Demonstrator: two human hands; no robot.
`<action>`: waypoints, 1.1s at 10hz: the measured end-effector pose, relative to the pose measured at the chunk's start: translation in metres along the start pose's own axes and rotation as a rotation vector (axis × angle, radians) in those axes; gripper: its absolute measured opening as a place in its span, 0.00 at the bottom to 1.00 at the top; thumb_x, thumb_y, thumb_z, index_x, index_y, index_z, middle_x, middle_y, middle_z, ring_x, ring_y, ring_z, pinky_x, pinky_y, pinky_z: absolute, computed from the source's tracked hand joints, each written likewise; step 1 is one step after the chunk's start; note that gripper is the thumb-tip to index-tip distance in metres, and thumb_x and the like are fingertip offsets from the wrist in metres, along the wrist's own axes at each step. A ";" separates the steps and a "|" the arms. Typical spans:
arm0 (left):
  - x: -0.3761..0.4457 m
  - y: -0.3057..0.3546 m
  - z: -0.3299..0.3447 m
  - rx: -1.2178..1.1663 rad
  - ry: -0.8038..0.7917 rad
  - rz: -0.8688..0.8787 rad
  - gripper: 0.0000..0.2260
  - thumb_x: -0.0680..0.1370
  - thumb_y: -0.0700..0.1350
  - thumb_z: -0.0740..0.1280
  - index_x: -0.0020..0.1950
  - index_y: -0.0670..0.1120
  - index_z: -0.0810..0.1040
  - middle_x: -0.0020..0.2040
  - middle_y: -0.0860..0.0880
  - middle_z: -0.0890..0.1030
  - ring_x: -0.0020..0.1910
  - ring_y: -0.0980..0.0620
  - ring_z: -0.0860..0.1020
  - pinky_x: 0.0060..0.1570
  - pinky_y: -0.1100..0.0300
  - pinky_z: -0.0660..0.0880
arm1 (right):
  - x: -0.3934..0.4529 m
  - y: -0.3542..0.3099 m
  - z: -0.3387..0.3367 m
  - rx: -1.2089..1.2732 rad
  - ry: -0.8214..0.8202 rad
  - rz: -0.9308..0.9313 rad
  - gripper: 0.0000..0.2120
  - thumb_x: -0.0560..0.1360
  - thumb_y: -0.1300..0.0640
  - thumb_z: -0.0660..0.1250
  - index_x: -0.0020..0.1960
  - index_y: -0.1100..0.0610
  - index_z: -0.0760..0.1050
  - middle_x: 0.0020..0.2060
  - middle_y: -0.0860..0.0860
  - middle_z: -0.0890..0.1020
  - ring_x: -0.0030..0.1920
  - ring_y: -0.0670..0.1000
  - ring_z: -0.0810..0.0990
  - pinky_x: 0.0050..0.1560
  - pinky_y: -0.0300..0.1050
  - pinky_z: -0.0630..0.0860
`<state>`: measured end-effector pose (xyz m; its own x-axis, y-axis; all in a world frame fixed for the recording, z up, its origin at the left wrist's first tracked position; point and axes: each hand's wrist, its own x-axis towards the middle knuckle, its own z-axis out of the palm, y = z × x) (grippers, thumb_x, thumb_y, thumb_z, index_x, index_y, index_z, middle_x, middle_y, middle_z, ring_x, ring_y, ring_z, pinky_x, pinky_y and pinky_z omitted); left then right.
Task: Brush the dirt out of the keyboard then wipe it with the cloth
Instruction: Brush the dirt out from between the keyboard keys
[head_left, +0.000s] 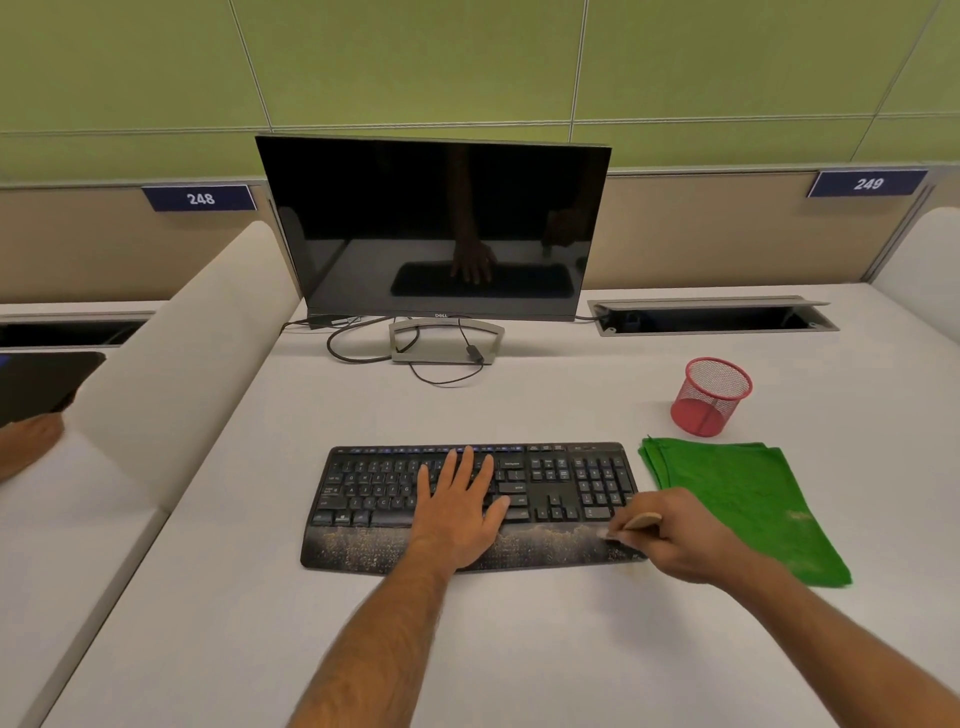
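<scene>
Right hand (670, 535) gripping small wooden-handled brush (636, 522): brushing step underway.
Bristles are working the speckled palm rest of the black keyboard (561, 483); flat left hand (457, 506) is steadying the keys; next, sweeping leftward; folded green cloth (748, 499) is waiting just right of grip.

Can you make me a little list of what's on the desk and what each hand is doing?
keyboard: black, flat on the desk, yellowish dirt speckled along its palm rest
left hand: open, fingers straight, pressing on the keys
right hand: grips a small wooden brush at the keyboard's right front corner
cloth: green, folded, lying right of the keyboard, untouched
cup: red mesh, behind the cloth
monitor: dark, behind the keyboard
</scene>
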<state>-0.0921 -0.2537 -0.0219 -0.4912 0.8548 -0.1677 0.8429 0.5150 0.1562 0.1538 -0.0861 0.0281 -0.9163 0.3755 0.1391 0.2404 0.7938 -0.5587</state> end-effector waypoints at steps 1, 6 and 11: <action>-0.001 0.000 0.000 -0.001 0.001 -0.001 0.29 0.82 0.64 0.43 0.81 0.55 0.41 0.82 0.50 0.40 0.79 0.48 0.36 0.75 0.39 0.35 | 0.001 0.000 0.000 0.014 -0.003 0.011 0.05 0.69 0.54 0.70 0.43 0.44 0.80 0.38 0.40 0.85 0.39 0.39 0.82 0.39 0.34 0.77; -0.001 0.000 0.000 0.006 -0.003 0.004 0.30 0.82 0.64 0.43 0.81 0.55 0.40 0.81 0.49 0.39 0.79 0.48 0.36 0.75 0.38 0.34 | 0.006 -0.008 0.009 -0.013 -0.023 -0.027 0.05 0.70 0.57 0.71 0.43 0.52 0.85 0.36 0.31 0.79 0.39 0.33 0.79 0.40 0.24 0.70; -0.001 -0.001 0.000 -0.004 -0.005 0.009 0.30 0.82 0.64 0.43 0.81 0.55 0.40 0.81 0.49 0.39 0.79 0.48 0.36 0.75 0.38 0.34 | 0.015 -0.016 0.011 0.017 0.030 -0.037 0.06 0.71 0.55 0.71 0.46 0.49 0.85 0.39 0.40 0.84 0.39 0.39 0.79 0.42 0.25 0.70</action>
<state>-0.0920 -0.2552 -0.0223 -0.4827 0.8590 -0.1707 0.8463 0.5077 0.1614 0.1326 -0.0982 0.0300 -0.9145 0.3604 0.1840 0.2010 0.7992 -0.5665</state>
